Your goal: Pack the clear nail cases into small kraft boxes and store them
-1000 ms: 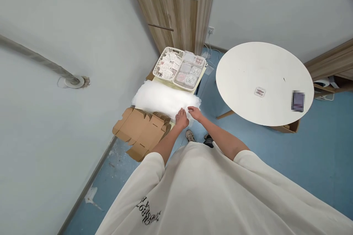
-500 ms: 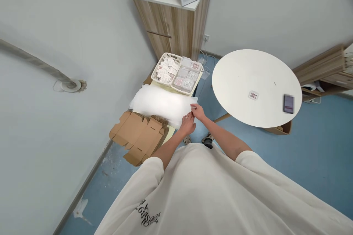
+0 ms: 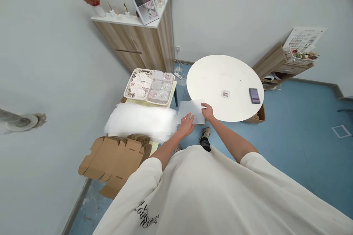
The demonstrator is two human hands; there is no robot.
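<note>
A thin, translucent white packing sheet (image 3: 197, 112) spans the space between my hands, in front of the round table. My right hand (image 3: 207, 111) pinches its right edge between thumb and fingers. Lower on the sheet's left part, my left hand (image 3: 187, 125) rests with its fingers stretched out and somewhat apart, a ring on one finger. To the left lies a stack of similar white sheets (image 3: 140, 119) on a pale yellow table. Flattened brown cardboard boxes (image 3: 116, 158) are piled in front of that stack.
Behind the stack stand a basket of small printed cards (image 3: 140, 85) and a basket of clear cases (image 3: 160, 88). The round white table (image 3: 215, 68) carries a small clear case (image 3: 225, 94) and a phone (image 3: 254, 96). A wooden cabinet (image 3: 138, 44) stands at the back.
Both hands have come away from the stack toward the round table, with one sheet lifted off between them. The view has turned to the right.
</note>
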